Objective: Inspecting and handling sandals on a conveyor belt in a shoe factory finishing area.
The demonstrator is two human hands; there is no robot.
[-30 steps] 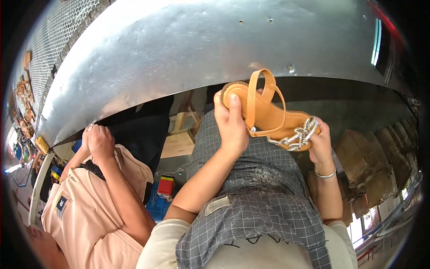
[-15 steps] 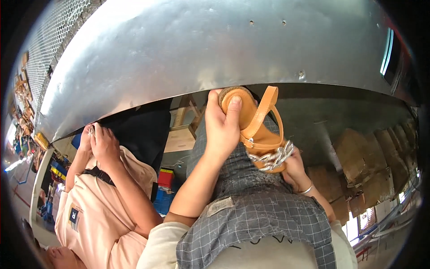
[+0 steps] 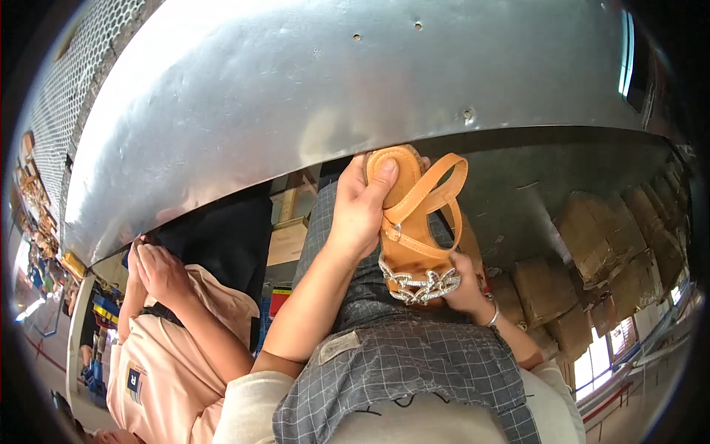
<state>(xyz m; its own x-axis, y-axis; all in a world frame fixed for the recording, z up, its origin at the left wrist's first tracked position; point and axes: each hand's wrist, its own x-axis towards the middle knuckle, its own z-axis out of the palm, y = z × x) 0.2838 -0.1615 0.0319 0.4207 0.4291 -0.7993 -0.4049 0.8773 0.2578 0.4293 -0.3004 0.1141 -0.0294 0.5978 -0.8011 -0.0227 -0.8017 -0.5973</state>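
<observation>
Head view. Tan sandal [image 3: 414,222] up in both hands, in the middle, just under the near edge of the big shiny metal sheet [image 3: 296,96]. Left hand [image 3: 362,211] wrapped around the heel end, thumb pressed flat on the inner sole. Right hand [image 3: 466,285] gripping the toe end from below, right by the silver chain trim [image 3: 421,285]; fingers mostly hidden, so hard to tell how tight. Thin ankle strap [image 3: 433,189] looped loose and standing up, not wrapped around anything. Sandal looks whole: sole, strap and trim all on. Held up off everything, not yet set down anywhere. Seems to be partway through, with putting it somewhere left to do.

Brown cardboard boxes [image 3: 592,251] stacked on the far right, all shut, so cannot tell what is inside. Small bright boxes [image 3: 277,303] low down in the left middle, too small to see into.

Another person in a peach top [image 3: 148,362] on the left, hands [image 3: 151,270] pressed together, well apart from the sandal.
</observation>
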